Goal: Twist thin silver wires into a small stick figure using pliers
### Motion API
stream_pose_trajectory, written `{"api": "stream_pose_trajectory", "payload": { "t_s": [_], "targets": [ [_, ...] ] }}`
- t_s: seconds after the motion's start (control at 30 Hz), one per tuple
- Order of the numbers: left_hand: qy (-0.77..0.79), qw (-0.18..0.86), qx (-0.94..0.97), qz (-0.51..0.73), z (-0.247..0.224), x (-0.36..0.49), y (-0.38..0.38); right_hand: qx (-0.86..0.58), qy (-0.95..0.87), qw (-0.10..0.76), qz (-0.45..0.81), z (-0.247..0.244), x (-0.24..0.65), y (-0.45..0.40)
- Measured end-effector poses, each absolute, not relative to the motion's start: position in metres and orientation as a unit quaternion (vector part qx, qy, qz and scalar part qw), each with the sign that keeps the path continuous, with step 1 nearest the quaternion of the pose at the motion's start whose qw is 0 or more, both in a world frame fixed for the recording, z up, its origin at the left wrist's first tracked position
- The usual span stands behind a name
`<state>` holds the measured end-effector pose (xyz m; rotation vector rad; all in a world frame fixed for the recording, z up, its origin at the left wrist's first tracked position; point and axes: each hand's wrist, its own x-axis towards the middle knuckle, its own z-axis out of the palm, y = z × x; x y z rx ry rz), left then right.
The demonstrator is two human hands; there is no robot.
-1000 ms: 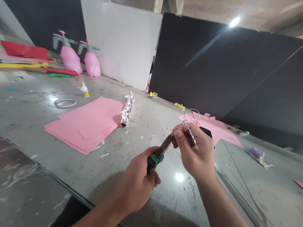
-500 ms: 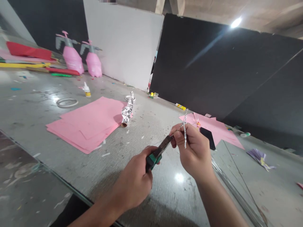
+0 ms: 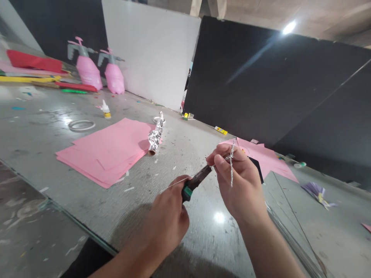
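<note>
My left hand [image 3: 169,218] is closed around the green-and-black handles of pliers [image 3: 199,177], whose jaws point up and right. The jaw tips meet a thin wire beside my right fingertips. My right hand [image 3: 239,179] pinches a silvery twisted wire piece [image 3: 232,166], one strand hanging down over the fingers and another rising above them. A thin wire [image 3: 176,182] stretches left from near the jaws over my left knuckles. The pliers' handles are mostly hidden in my palm.
Pink sheets [image 3: 107,150] and a foil-wrapped roll [image 3: 155,136] lie left of centre. Behind are a glue bottle [image 3: 106,110] and pink spray bottles [image 3: 88,71]. A dark phone [image 3: 257,168], more pink paper [image 3: 275,162] and long wires [image 3: 290,235] are at the right.
The twisted wire piece and my right hand have shifted slightly right. The pliers have rolled in my left hand, and the thin wire over my left knuckles now shows clearly.
</note>
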<state>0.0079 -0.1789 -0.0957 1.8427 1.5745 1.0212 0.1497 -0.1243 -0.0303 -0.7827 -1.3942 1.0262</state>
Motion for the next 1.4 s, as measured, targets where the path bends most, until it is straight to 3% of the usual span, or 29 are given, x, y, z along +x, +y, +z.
{"api": "stream_pose_trajectory", "payload": {
  "t_s": [0.17, 0.33, 0.53, 0.97, 1.17, 1.4],
  "targets": [
    [0.587, 0.258, 0.669, 0.377, -0.093, 0.007, -0.178, -0.376, -0.629, 0.526, 0.432, -0.025, 0.169, -0.118],
    [0.629, 0.215, 0.664, 0.341, -0.094, 0.007, -0.177, -0.370, -0.612, 0.546, 0.438, -0.010, 0.180, -0.120],
    [0.649, 0.162, 0.676, 0.310, -0.097, 0.007, -0.175, -0.504, -0.606, 0.485, 0.379, -0.001, 0.178, -0.127],
    [0.663, 0.119, 0.685, 0.276, -0.096, 0.009, -0.171, -0.458, -0.643, 0.482, 0.380, 0.004, 0.191, -0.126],
    [0.656, 0.105, 0.687, 0.293, -0.100, 0.007, -0.169, -0.471, -0.653, 0.441, 0.398, 0.008, 0.198, -0.126],
    [0.635, 0.127, 0.688, 0.328, -0.100, 0.000, -0.166, -0.485, -0.717, 0.376, 0.330, 0.011, 0.200, -0.128]
  ]
}}
